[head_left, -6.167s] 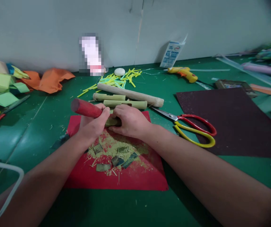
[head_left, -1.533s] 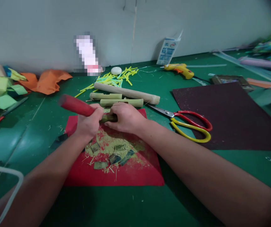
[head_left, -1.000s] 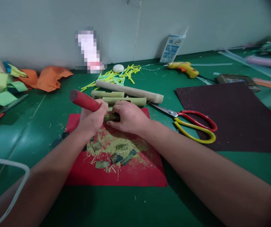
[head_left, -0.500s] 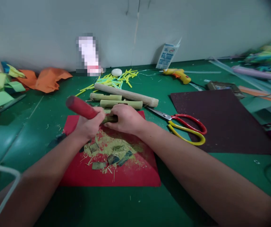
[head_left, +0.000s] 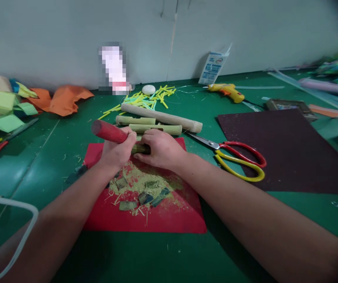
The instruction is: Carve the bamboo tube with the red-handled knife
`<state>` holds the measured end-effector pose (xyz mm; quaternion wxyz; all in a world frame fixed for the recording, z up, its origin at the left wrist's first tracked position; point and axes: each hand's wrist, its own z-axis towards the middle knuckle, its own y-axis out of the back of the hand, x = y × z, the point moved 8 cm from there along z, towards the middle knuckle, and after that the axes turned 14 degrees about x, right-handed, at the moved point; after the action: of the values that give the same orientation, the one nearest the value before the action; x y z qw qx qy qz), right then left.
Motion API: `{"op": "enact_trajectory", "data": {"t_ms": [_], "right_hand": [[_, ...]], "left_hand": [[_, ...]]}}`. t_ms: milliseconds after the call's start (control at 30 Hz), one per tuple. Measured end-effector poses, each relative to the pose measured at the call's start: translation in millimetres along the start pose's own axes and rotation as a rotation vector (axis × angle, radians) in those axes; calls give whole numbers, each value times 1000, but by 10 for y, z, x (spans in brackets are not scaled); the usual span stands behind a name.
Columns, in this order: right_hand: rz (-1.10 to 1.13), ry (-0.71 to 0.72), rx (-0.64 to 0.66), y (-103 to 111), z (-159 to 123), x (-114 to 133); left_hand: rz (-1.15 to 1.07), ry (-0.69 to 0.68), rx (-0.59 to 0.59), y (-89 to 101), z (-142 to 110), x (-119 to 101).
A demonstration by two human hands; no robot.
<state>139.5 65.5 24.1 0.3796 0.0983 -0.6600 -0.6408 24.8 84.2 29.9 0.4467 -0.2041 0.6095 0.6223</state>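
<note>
Bamboo (head_left: 141, 149) lies between the hands (head_left: 162, 149), gripped by the right.

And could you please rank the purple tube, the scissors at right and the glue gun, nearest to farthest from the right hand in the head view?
1. Scissors, just right of the right hand.
2. Glue gun, farther back, right of centre.
3. Purple tube, at the far right edge.

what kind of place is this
Probably a craft workspace: a yellow glue gun, scissors with red and yellow handles, and cut pieces of what looks like bamboo share a green tabletop. Whether it is a classroom, workshop or home, I cannot tell.
</note>
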Motion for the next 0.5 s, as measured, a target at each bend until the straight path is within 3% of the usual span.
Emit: {"op": "enact_trajectory", "data": {"t_ms": [367,500], "right_hand": [[10,40,-27,-7,-4,5],[-18,66,-5,-16,-4,32]], "left_hand": [[-27,13,39,-13,-54,-33],[-187,-55,-106,68,-122,-17]]}}
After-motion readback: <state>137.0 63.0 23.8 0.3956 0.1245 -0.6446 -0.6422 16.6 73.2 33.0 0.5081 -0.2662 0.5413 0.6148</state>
